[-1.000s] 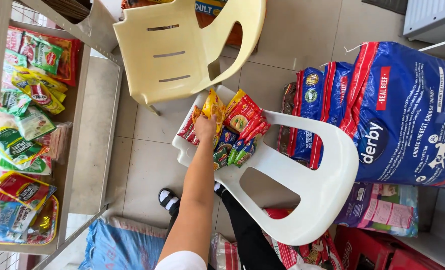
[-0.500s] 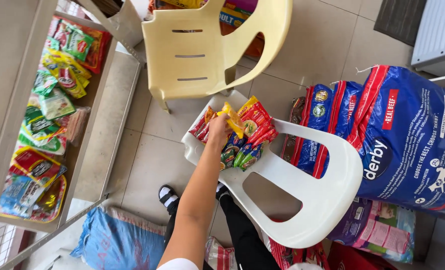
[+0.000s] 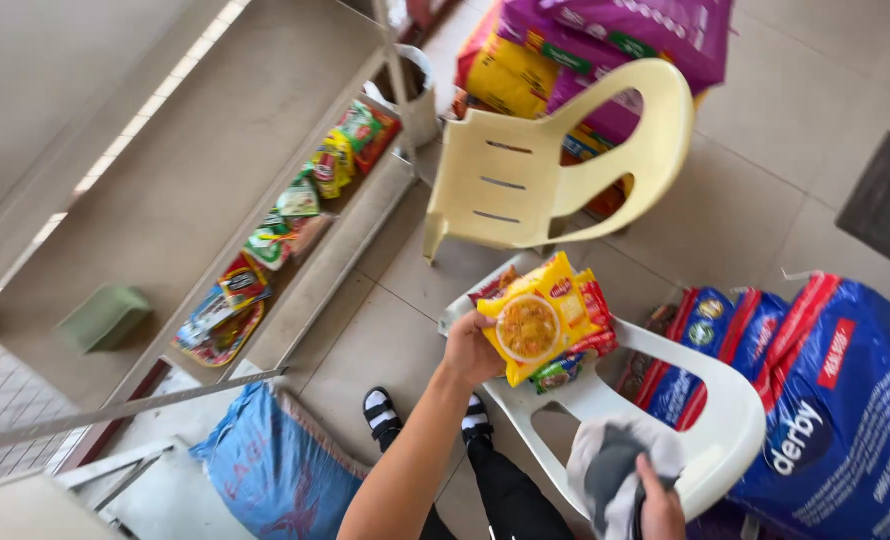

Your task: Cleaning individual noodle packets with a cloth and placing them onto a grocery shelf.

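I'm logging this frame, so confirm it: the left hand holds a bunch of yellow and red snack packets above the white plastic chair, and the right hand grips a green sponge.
One detail is wrong. In the head view the right hand grips a grey and white cloth, not a green sponge. The rest stands: the left hand holds the bunch of yellow and red snack packets above the white plastic chair.

Left hand (image 3: 473, 350) grips yellow-red snack packets (image 3: 545, 322) above white chair. Mixed colourful packets (image 3: 285, 225) line the shelf. Blue-red sacks (image 3: 815, 400) right; purple-yellow sacks (image 3: 585, 50) behind cream chair.
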